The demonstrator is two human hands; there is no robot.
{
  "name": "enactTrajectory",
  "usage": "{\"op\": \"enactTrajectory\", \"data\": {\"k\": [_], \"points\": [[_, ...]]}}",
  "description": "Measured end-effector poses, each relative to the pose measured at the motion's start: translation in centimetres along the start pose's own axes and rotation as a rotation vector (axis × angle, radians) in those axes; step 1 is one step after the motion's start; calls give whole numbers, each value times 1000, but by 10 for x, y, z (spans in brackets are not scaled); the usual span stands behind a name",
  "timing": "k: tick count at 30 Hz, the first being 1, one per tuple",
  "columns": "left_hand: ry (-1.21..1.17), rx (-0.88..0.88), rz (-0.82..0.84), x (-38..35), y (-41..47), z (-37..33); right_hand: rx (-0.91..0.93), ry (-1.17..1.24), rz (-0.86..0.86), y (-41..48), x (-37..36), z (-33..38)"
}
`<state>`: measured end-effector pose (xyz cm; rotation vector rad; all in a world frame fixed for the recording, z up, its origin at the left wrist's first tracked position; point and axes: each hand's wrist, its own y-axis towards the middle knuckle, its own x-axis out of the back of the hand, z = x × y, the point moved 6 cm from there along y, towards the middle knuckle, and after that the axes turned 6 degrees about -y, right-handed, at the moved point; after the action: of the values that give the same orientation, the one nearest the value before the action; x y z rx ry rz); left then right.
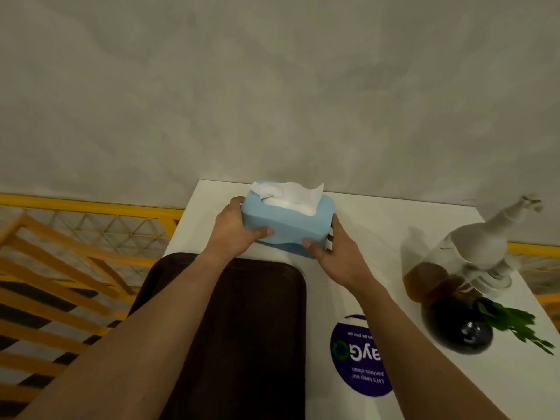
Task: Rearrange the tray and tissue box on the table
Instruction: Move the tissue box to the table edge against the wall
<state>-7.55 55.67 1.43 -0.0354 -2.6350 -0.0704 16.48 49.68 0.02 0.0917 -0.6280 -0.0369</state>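
Both hands clamp the pale blue rectangular tissue box [288, 225] by its short ends, left hand [238, 230] and right hand [333, 256], thumbs on the near side, likely for a level carry. Box sits at the white bench [378, 231] far edge, just beyond the dark brown plastic tray [236, 328].

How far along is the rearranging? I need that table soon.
Midway, apparently. The brown tray already lies flat at the table's near edge. Left hand and right hand grip the blue tissue box, tilted, beyond the tray. Setting it down remains.
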Motion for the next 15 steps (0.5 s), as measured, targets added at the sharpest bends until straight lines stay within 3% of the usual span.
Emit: {"op": "enactTrajectory", "data": {"k": [15], "points": [[48,71,-100,99,44,62,111,-38,101,83,-85,50]]}}
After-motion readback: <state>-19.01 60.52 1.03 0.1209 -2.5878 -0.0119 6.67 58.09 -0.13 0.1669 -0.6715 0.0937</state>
